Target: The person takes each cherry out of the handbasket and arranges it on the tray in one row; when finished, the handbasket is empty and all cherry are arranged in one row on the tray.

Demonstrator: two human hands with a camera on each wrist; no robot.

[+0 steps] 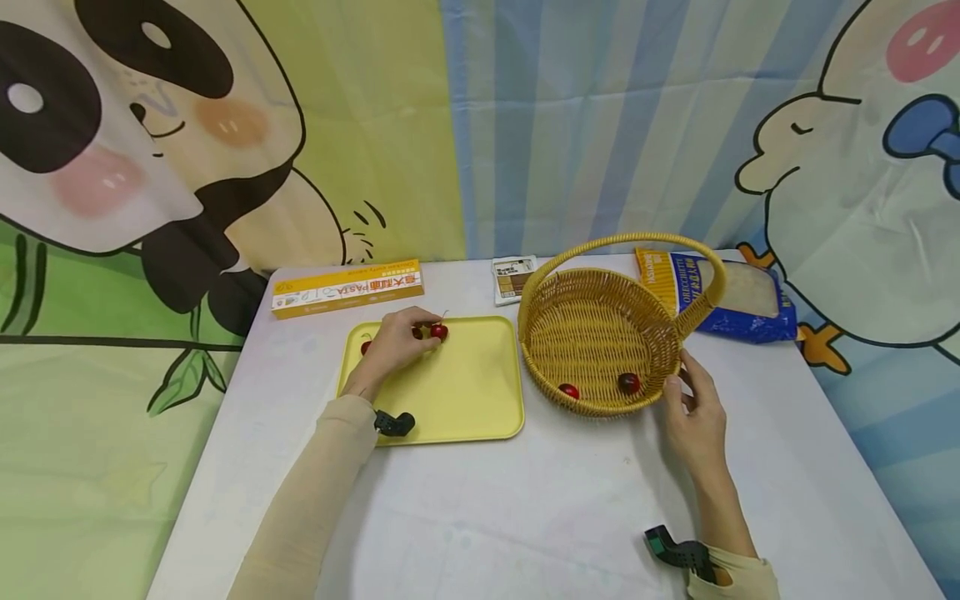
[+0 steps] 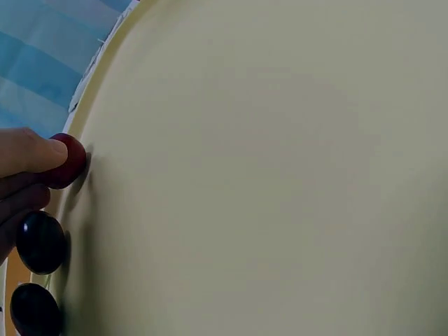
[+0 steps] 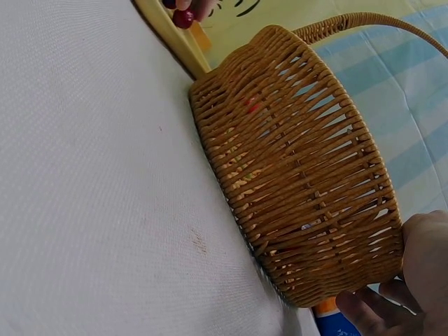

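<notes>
Over the far edge of a yellow tray (image 1: 480, 383), my left hand (image 1: 401, 340) pinches a red cherry (image 1: 439, 332) between thumb and fingers. In the left wrist view that cherry (image 2: 70, 164) is held at the tray's rim, with two dark cherries (image 2: 40, 243) beside the fingers. Another cherry (image 1: 366, 346) peeks out left of the hand. To the right of the tray stands a wicker basket (image 1: 592, 325) with a tall handle. Two cherries (image 1: 628, 383) lie inside it. My right hand (image 1: 697, 417) grips the basket's right side, thumb near the rim, also visible in the right wrist view.
Behind the tray lies an orange-and-white pasta box (image 1: 348, 288). A small brown-and-white packet (image 1: 513, 280) sits between box and basket. A blue-and-yellow pasta bag (image 1: 738, 292) lies behind the basket. A printed curtain (image 1: 525, 125) hangs along the white table's back edge.
</notes>
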